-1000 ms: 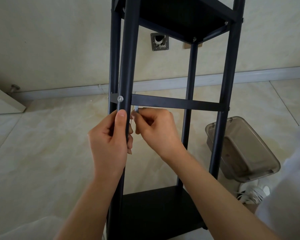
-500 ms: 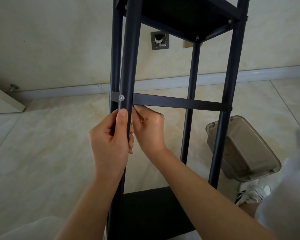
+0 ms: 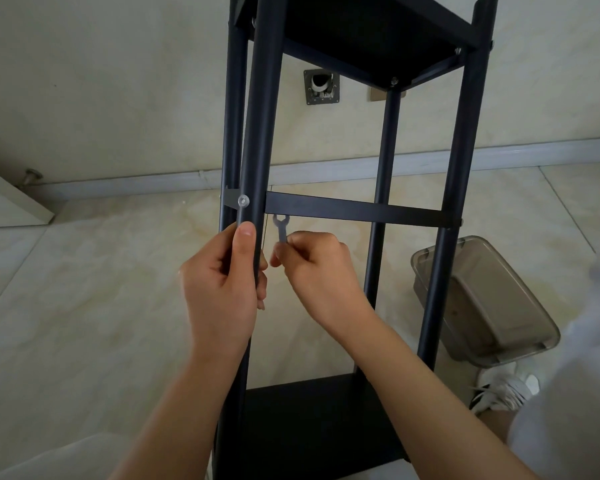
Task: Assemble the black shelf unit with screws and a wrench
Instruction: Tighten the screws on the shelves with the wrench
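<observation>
The black shelf unit (image 3: 458, 161) stands upright on the tiled floor, with a shelf at the top and one at the bottom. A flat black crossbar (image 3: 354, 211) joins its near posts, fixed at the left by a silver screw (image 3: 243, 201). My left hand (image 3: 222, 289) grips the near left post just below that screw, thumb pointing up. My right hand (image 3: 317, 271) pinches the handle of a small grey wrench (image 3: 280, 228). The wrench's open jaw points up, just under the crossbar and right of the post.
A translucent grey plastic box (image 3: 485, 303) sits on the floor right of the unit. A white shoe (image 3: 506, 389) lies below it. The wall with a metal plate (image 3: 322, 86) and a pale baseboard (image 3: 118, 181) runs behind. A white board edge (image 3: 7, 202) shows at left.
My right hand has drawn back from behind the post, down and to the right, and the wrench now shows upright in its fingers. My left hand keeps its grip on the post.
</observation>
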